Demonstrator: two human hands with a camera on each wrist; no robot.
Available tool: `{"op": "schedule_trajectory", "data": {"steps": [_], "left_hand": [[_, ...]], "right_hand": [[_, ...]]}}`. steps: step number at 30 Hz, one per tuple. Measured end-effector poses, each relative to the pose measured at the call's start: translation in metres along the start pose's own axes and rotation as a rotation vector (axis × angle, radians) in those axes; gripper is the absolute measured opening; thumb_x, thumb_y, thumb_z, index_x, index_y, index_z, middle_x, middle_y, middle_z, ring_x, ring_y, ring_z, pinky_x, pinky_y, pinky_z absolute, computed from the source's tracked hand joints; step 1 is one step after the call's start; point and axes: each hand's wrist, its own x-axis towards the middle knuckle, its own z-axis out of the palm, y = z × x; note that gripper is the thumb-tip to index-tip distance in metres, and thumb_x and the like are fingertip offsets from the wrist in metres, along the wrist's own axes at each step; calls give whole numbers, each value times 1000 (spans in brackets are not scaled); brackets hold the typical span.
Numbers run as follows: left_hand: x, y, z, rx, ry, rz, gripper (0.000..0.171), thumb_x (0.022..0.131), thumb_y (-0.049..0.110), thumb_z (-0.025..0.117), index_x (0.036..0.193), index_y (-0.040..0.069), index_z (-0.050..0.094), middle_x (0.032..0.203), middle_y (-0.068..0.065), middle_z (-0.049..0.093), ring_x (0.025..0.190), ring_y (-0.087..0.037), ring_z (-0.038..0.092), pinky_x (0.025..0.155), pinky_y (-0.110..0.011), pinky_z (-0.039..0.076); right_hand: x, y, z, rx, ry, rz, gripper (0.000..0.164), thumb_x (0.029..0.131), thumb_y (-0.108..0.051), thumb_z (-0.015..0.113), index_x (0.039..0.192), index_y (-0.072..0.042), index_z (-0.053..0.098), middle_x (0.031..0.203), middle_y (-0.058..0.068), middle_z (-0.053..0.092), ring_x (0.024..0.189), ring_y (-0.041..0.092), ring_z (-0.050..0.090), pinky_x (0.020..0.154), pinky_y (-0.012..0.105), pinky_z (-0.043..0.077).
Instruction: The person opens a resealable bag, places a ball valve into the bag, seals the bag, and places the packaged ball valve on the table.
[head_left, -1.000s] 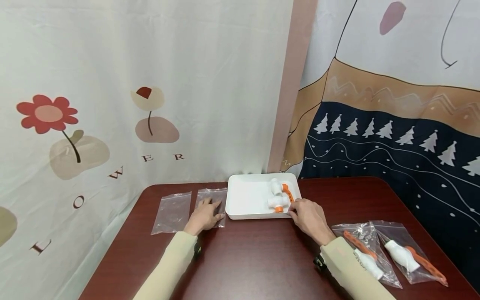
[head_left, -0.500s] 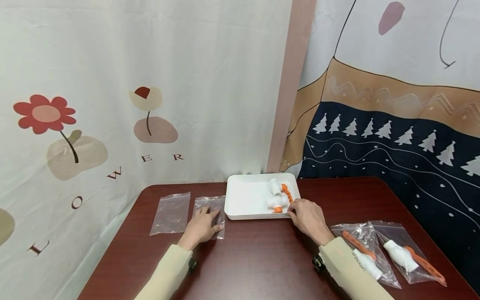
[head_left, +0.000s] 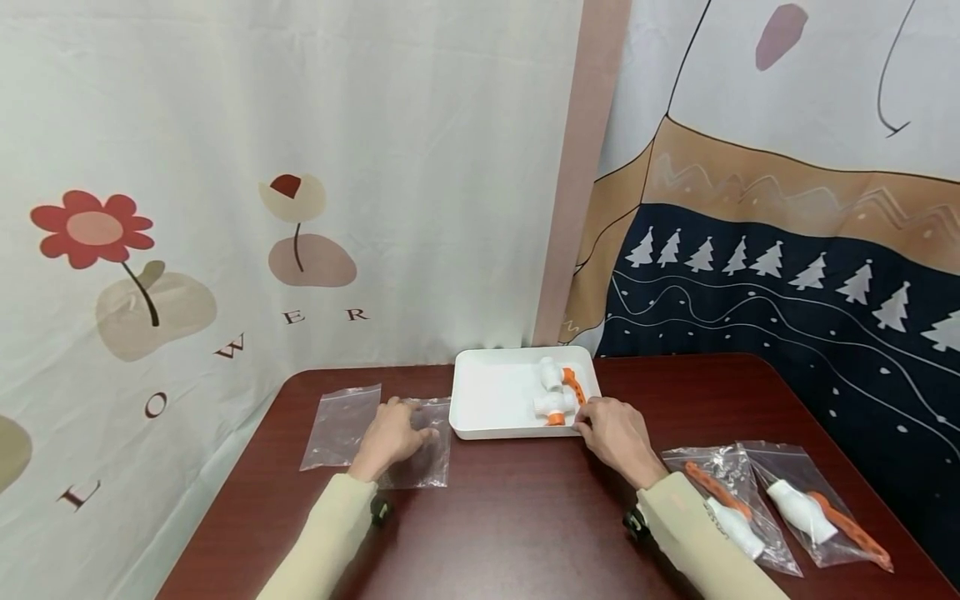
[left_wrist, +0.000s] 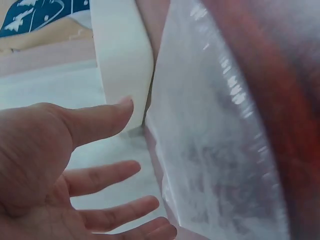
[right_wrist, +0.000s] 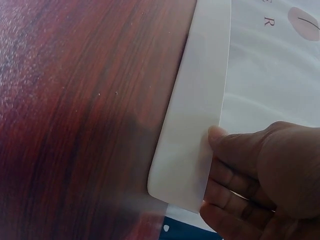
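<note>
My left hand (head_left: 390, 440) is over a clear zip bag (head_left: 431, 468) left of the white tray (head_left: 495, 421). In the left wrist view its fingers (left_wrist: 107, 175) are spread and hold nothing, apart from the bag's edge. At the tray's front right corner my right hand (head_left: 617, 437) grips the rim, thumb (right_wrist: 217, 135) on the edge and fingers curled at the corner. Two white plastic fittings with orange levers, like valves, lie in the tray: a rear fitting (head_left: 551, 375) and a front fitting (head_left: 553, 406).
Another flat clear zip bag (head_left: 330, 437) lies at the left, partly behind the left hand. On the right, two more bags each hold a white fitting with an orange handle: a nearer bag (head_left: 780, 542) and an outer bag (head_left: 787, 462). A printed curtain (head_left: 450, 167) hangs behind the table.
The zip bag under my left hand has shifted toward me. The left hand then lifted its fingers off it and moved slightly left. The right hand stays at the tray.
</note>
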Motion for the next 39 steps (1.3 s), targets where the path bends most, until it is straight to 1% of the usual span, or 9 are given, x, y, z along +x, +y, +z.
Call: {"op": "schedule_trajectory", "data": {"steps": [7, 11, 13, 16, 21, 25, 28, 33, 39], "left_hand": [[24, -11, -8, -52, 44, -88, 57, 89, 32, 77, 126, -9, 63, 125, -32, 65, 128, -54, 53, 104, -61, 48], [35, -20, -8, -31, 43, -145, 39, 90, 30, 75, 97, -7, 69, 98, -27, 71, 93, -43, 68, 81, -51, 57], [39, -24, -8, -27, 31, -180, 33, 90, 29, 74, 82, -2, 67, 83, -20, 68, 73, -33, 64, 64, -44, 54], [43, -26, -8, -52, 4, -232, 33, 91, 29, 73, 75, 2, 68, 75, -16, 67, 62, -27, 58, 56, -38, 48], [48, -28, -7, -34, -11, -296, 34, 92, 34, 74, 85, 0, 72, 86, -19, 71, 68, -28, 62, 59, -40, 51], [52, -30, -5, 2, -28, -327, 31, 90, 32, 75, 77, 4, 68, 78, -14, 69, 66, -27, 62, 56, -39, 50], [54, -31, -4, 14, -25, -337, 30, 89, 31, 75, 77, 4, 68, 78, -14, 69, 68, -28, 62, 56, -40, 50], [57, -31, -3, 42, -7, -363, 32, 88, 34, 77, 88, 3, 72, 86, -15, 71, 72, -28, 64, 59, -42, 52], [57, -34, -1, 22, 44, -341, 22, 87, 24, 75, 76, 6, 70, 79, -14, 70, 68, -27, 61, 57, -41, 48]], "right_hand": [[1, -1, -1, -8, -4, 2, 9, 86, -23, 83, 87, -14, 81, 86, 1, 73, 76, 17, 64, 65, 36, 56], [2, -2, 0, -5, -18, 10, 9, 87, -23, 82, 89, -14, 81, 88, 1, 73, 76, 17, 64, 65, 36, 56], [2, -2, 0, -6, -19, 10, 9, 87, -23, 82, 89, -14, 82, 88, 1, 73, 75, 17, 64, 65, 35, 56], [2, -3, 0, -7, -15, 8, 10, 86, -23, 83, 89, -14, 81, 88, 1, 73, 75, 17, 64, 65, 35, 56], [2, -4, -1, -9, -13, 7, 9, 87, -23, 83, 88, -14, 81, 89, 1, 74, 76, 17, 64, 66, 36, 56], [2, -4, -2, -9, -13, 6, 10, 87, -23, 82, 89, -14, 81, 90, 2, 74, 77, 18, 65, 67, 37, 57], [1, -4, -2, -12, -9, 8, 9, 87, -23, 82, 88, -14, 81, 89, 2, 74, 76, 18, 65, 66, 37, 57], [0, -3, -2, -8, -2, 8, 8, 86, -22, 83, 87, -14, 81, 87, 1, 73, 74, 17, 64, 64, 36, 56], [0, -2, -1, -8, 2, 9, 9, 86, -22, 83, 87, -14, 81, 87, 1, 73, 73, 17, 64, 62, 35, 55]]}}
